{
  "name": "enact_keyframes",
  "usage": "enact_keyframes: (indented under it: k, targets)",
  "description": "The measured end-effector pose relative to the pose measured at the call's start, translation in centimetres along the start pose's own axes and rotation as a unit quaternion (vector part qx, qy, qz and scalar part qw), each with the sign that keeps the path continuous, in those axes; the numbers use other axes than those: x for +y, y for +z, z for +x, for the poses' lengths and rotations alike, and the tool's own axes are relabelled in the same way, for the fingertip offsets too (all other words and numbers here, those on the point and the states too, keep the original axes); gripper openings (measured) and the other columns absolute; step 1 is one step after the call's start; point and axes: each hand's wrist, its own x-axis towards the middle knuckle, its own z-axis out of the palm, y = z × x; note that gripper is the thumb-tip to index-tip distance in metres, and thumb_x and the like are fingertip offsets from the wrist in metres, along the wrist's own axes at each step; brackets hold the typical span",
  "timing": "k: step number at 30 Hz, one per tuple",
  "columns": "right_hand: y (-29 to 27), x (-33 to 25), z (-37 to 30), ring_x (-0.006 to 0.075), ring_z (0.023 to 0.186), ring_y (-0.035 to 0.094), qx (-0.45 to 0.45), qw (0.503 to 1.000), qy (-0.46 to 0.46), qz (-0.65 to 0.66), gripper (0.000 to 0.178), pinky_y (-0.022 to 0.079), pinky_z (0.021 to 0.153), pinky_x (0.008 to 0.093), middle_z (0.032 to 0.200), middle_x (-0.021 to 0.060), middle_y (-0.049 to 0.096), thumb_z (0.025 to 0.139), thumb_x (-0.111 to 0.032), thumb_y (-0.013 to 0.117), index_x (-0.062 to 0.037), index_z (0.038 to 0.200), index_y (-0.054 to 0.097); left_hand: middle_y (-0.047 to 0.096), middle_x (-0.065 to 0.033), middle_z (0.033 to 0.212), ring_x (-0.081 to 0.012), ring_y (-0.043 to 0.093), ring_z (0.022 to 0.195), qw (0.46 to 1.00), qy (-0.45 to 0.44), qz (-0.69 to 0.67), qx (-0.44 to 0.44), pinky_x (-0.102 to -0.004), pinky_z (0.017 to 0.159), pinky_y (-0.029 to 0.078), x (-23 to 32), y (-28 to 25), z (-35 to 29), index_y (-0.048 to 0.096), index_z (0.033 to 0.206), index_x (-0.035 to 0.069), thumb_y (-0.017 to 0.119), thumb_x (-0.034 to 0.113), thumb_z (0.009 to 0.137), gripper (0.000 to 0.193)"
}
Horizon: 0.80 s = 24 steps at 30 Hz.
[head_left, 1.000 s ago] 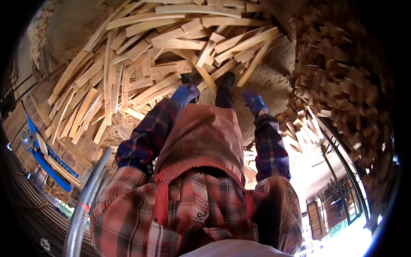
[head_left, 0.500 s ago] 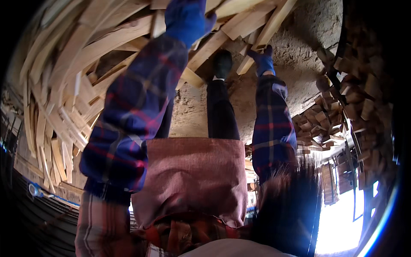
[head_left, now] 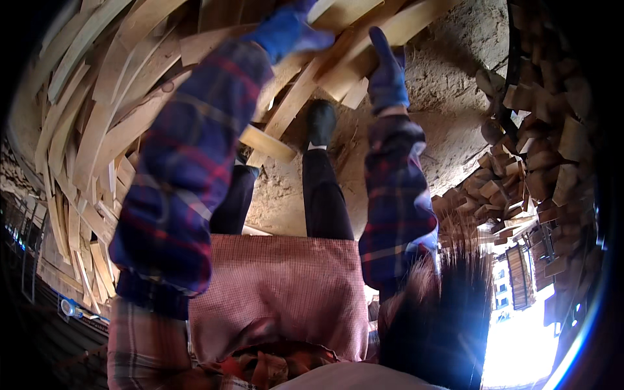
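Both my hands wear blue gloves and reach up into a loose heap of wooden planks [head_left: 133, 133]. My left hand [head_left: 286, 32] is at the top, with its thumb spread from the fingers above the planks. It is slightly blurred, and no plank shows in its grip. My right hand [head_left: 388, 78] is beside the end of a pale plank [head_left: 351, 68], with one digit stretched up and the others partly hidden. Contact with this plank cannot be made out. Below, a short wooden piece [head_left: 268, 143] lies near my dark shoe [head_left: 320, 123].
The rough earthen floor [head_left: 448, 84] runs between the plank heap on the left and stacked wood blocks [head_left: 552, 149] on the right. A reddish apron [head_left: 279, 286] covers my lap. Bright light enters through an opening [head_left: 520, 344] at the lower right.
My right hand has moved up and slightly left from a plank's lower end, closer to my left hand. The long plank near it has shifted up. The whole view has shifted slightly.
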Motion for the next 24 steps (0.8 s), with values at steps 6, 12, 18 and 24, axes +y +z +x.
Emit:
enact_keyframes:
  k: [6, 12, 18, 24]
  targets:
    - [-3.7, 6.5, 2.0, 0.0239, 0.096, 0.063, -0.055, 0.973, 0.129, 0.184, 0.050, 0.053, 0.084, 0.0355, 0.112, 0.0124, 0.063, 0.087, -0.025, 0.067, -0.0042, 0.129, 0.050, 0.059, -0.0192, 0.115, -0.0332, 0.051, 0.115, 0.999, 0.027, 0.005, -0.040, -0.0409, 0.099, 0.038, 3.9, 3.0, -4.3, 0.044, 0.134, 0.006, 0.066, 0.042, 0.076, 0.072]
    - [-13.7, 6.7, 0.0, 0.0253, 0.099, 0.063, -0.033, 0.952, 0.231, 0.196, 0.048, 0.053, 0.087, 0.0371, 0.117, 0.0136, 0.062, 0.091, -0.034, 0.058, -0.0044, 0.129, 0.050, 0.051, -0.0155, 0.128, -0.0302, 0.049, 0.118, 0.997, 0.062, -0.034, -0.036, -0.0447, 0.097, 0.041, 9.9, 5.9, -6.1, 0.042, 0.139, 0.011, 0.067, 0.048, 0.078, 0.076]
    - [-12.2, 5.2, 1.5, 0.0270, 0.108, 0.059, 0.048, 0.980, 0.158, 0.110, 0.054, 0.050, 0.094, 0.0388, 0.121, 0.0119, 0.060, 0.092, -0.042, 0.056, -0.0052, 0.131, 0.049, 0.065, -0.0177, 0.111, -0.0285, 0.060, 0.103, 0.888, -0.184, -0.391, -0.159, -0.0361, 0.091, 0.044, 1.3, 9.0, -5.7, 0.059, 0.121, 0.000, 0.069, 0.063, 0.073, 0.079]
    - [-6.3, 3.1, -0.2, 0.0266, 0.109, 0.059, -0.034, 0.968, 0.134, 0.210, 0.056, 0.049, 0.096, 0.0391, 0.121, 0.0112, 0.061, 0.091, -0.043, 0.058, -0.0052, 0.133, 0.048, 0.066, -0.0062, 0.103, -0.0127, 0.059, 0.094, 0.860, -0.195, -0.459, -0.107, -0.0285, 0.086, 0.045, -2.1, 10.7, -3.4, 0.065, 0.116, 0.002, 0.062, 0.044, 0.089, 0.050]
